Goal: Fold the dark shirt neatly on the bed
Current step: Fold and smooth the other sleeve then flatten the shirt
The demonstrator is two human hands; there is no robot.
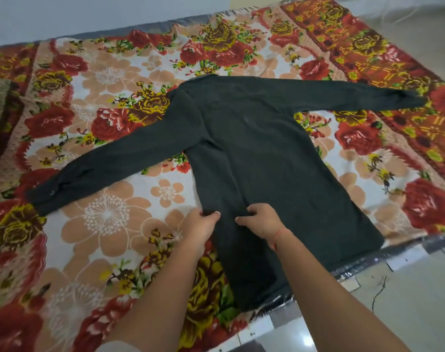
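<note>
The dark long-sleeved shirt lies spread flat on the bed, collar at the far end, hem near the bed's front edge. One sleeve stretches out to the left, the other to the right. My left hand pinches the shirt's left side edge between thumb and fingers. Close beside it, my right hand grips a bunch of the shirt's fabric with curled fingers. A red thread circles my right wrist.
A floral blanket in red, peach and yellow covers the bed. The bed's front edge runs diagonally at the lower right, with pale floor beyond it. A wall stands behind the far side of the bed.
</note>
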